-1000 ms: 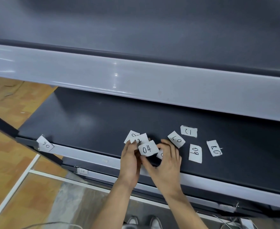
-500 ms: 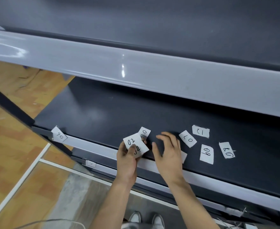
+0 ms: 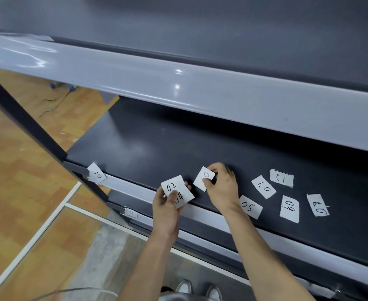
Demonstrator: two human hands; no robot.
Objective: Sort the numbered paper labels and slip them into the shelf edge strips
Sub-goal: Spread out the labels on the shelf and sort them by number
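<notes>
My left hand point(image 3: 165, 208) grips two stacked white paper labels, 02 point(image 3: 172, 185) on top of 04 point(image 3: 182, 198), over the front edge of the dark shelf point(image 3: 148, 146). My right hand point(image 3: 221, 187) pinches another label point(image 3: 203, 178) whose number is partly hidden. Loose labels lie on the shelf to the right: 05 point(image 3: 250, 207), 07 point(image 3: 263, 187), 12 point(image 3: 281, 177), 09 point(image 3: 289, 208) and 08 point(image 3: 317, 205). One label, 06 point(image 3: 96, 173), sticks up at the left end of the grey edge strip point(image 3: 122, 184).
A wide grey edge strip point(image 3: 178, 85) of the upper shelf overhangs the work area. A lower strip holds a small label marked 10 point(image 3: 131, 213). A dark upright post point(image 3: 24, 124) stands at left, wooden floor point(image 3: 15, 192) beyond. My shoes point(image 3: 198, 291) show below.
The left hand drew the stacked labels back to the shelf edge, 02 now over 04. The right hand picked up another label. The 05 label is uncovered. The view shifted left.
</notes>
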